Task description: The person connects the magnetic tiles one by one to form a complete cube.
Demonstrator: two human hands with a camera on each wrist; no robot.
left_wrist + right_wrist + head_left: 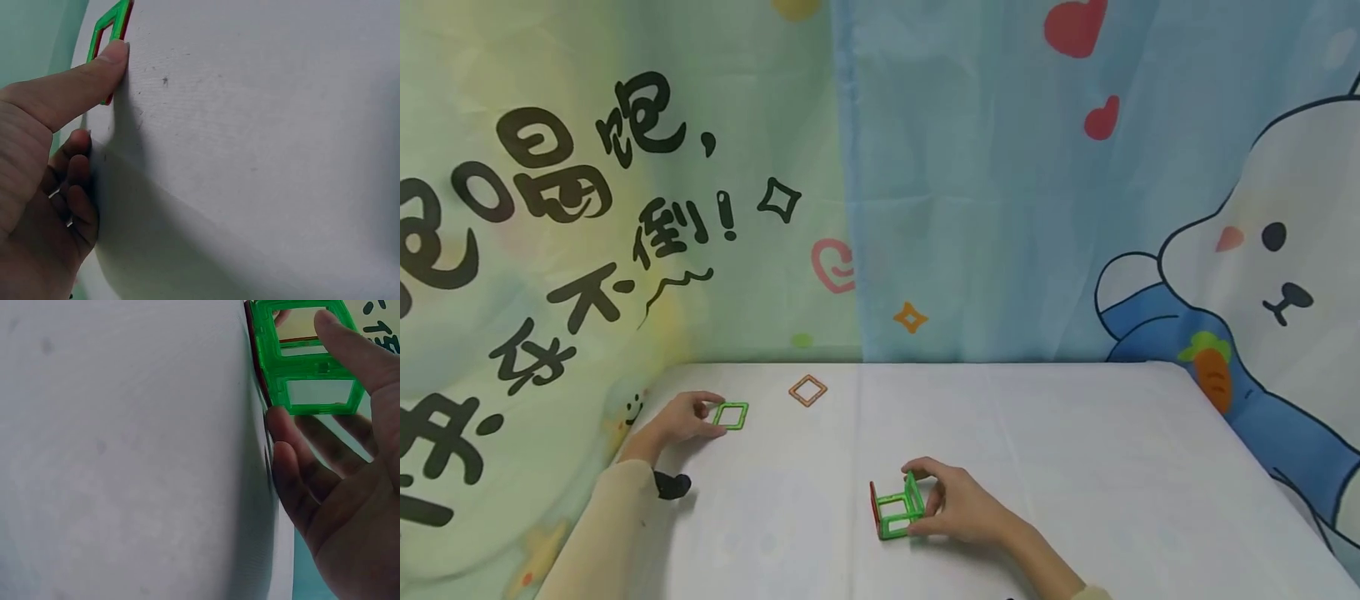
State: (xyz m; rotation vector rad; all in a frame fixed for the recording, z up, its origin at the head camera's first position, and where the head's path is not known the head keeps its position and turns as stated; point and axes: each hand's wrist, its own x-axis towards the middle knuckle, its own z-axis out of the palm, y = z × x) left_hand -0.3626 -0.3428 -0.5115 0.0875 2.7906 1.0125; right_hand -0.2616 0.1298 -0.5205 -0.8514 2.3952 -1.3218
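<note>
Over on the left, the left hand (688,417) pinches a green frame (744,417) by its edge, an orange frame (817,397) lying near it! And at the white table's (1037,433) near middle, the right hand (951,504) grips a green build (312,365), thumb and fingers astride, red side leftward.
</note>
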